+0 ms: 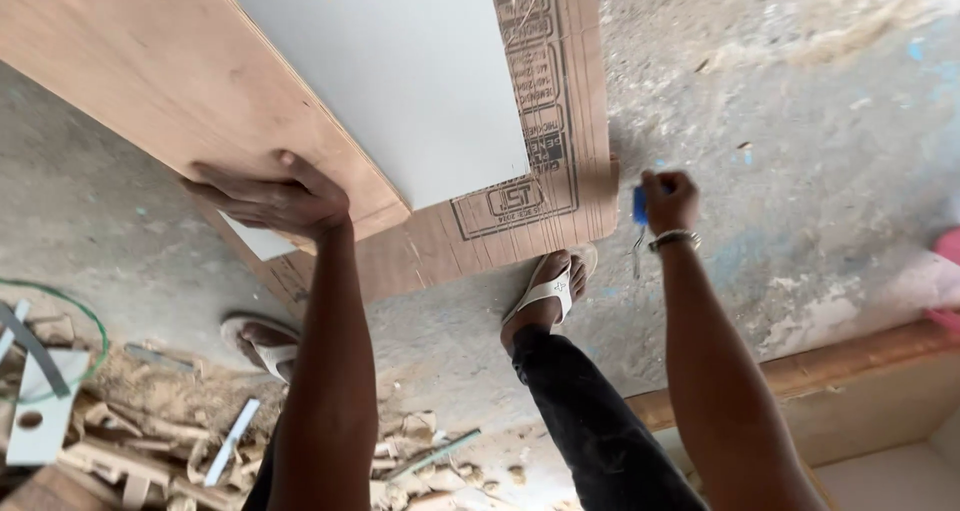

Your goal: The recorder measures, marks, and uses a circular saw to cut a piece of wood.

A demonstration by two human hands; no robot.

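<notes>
My left hand (272, 196) grips the near edge of a plywood board (130, 66) that carries a grey laminate sheet (400, 71). Beneath them lies another plywood sheet (560, 91) with printed stamps, resting on the concrete floor. My right hand (668, 199), a metal bracelet at the wrist, is closed around a small blue-handled tool (639, 209) just past the right corner of the stamped sheet. My right foot in a white sandal (545, 291) stands at that sheet's near edge. My left foot in a sandal (262, 343) is partly hidden by my left arm.
Wood scraps, shavings and laminate offcuts (150, 441) litter the floor at lower left, beside a green wire loop (60, 301). A wooden cabinet or box frame (860, 391) sits at lower right. A pink object (948, 246) shows at the right edge.
</notes>
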